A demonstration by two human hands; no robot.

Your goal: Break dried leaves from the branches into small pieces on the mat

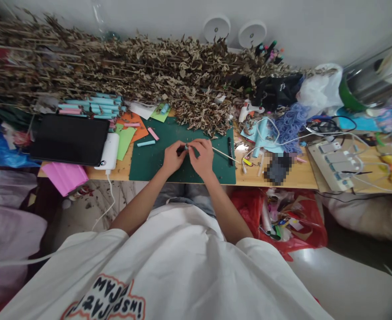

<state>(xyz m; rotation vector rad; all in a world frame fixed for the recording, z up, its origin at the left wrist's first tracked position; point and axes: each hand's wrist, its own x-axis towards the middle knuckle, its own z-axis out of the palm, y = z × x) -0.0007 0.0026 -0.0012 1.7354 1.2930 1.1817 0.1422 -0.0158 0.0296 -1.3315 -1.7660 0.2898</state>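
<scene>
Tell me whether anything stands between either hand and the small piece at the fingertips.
Nothing visible does: the left hand and right hand meet at the small piece, above the green mat. A pale stick shows beyond the right hand; its near end is hidden.

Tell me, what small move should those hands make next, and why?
I'd perhaps turn the small bluish piece gently, since the left hand and right hand meet at it over the green mat, with a thin pale stick jutting out past the right hand. The piece's details are too small to tell, so slow seems safer.
</scene>
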